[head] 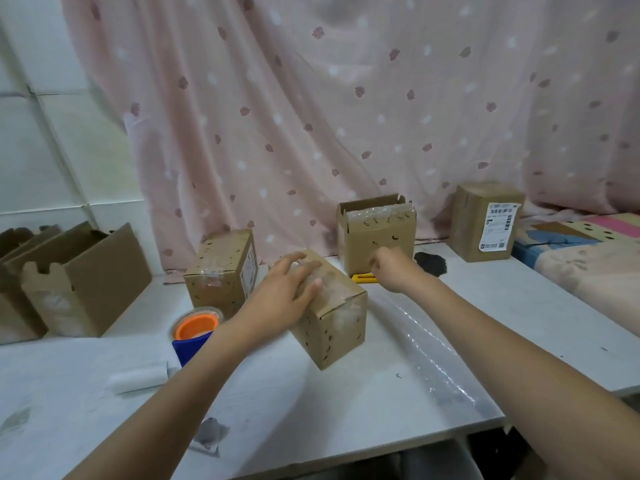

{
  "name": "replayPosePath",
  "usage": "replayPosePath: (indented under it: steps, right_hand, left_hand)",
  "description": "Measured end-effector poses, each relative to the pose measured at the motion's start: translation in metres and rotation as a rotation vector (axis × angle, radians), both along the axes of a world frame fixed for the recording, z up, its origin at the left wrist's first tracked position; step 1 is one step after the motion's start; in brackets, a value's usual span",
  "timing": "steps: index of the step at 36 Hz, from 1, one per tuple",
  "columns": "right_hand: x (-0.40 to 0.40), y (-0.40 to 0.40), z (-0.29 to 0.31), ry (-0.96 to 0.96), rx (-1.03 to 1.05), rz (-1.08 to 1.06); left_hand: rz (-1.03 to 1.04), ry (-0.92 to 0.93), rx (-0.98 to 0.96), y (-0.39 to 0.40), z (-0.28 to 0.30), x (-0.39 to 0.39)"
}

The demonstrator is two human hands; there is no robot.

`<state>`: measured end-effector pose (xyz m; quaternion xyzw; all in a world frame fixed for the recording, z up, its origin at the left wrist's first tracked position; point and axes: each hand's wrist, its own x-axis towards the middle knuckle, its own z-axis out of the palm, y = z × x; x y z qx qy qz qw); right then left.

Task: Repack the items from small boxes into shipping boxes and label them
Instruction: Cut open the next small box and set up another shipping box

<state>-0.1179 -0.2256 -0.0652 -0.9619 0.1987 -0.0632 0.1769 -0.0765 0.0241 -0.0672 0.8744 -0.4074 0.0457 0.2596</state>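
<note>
Cardboard, brown and taped shut, forms the small box (329,306) near the middle of the white tabletop (346,403), tilted towards its front edge. The left hand (287,289) lies flat on its top, fingers spread and relaxed, gripping nothing. The right hand (389,270), fingers curled, hangs just past the box beside a yellow cutter (363,278); whether its grip holds anything I cannot tell. Bare tabletop lies in front. An orange-cored tape roll (195,323) sits left; a pink patterned curtain (346,98) hangs behind.
</note>
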Motion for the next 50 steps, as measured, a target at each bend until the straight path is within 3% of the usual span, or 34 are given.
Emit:
replayPosePath:
  steps: [9, 18, 29, 33, 39, 47, 50]
  right_hand:
    - [0.032, -0.021, -0.031, 0.154, -0.245, 0.012]
    - [0.045, -0.03, -0.043, 0.17, -0.252, 0.015]
    - [0.04, -0.034, -0.036, 0.138, -0.214, 0.081]
    - [0.034, -0.031, -0.027, -0.058, -0.099, 0.077]
    - [0.01, -0.002, 0.01, -0.36, 0.268, 0.062]
    - [-0.023, 0.047, 0.057, -0.345, 0.615, 0.119]
    - [-0.031, 0.06, 0.069, -0.263, 0.619, 0.167]
  left_hand:
    - [0.232, 0.202, -0.064, -0.001, -0.001, 0.03]
    - [0.298, 0.416, -0.276, -0.01, -0.001, 0.034]
    - [0.325, 0.51, -0.361, -0.006, 0.0, 0.03]
    - [0.325, 0.532, -0.387, -0.002, 0.0, 0.03]
    - [0.317, 0.532, -0.404, -0.001, 0.001, 0.025]
    - [0.313, 0.57, -0.464, 0.004, -0.008, 0.022]
    - [0.321, 0.583, -0.485, 0.006, -0.01, 0.021]
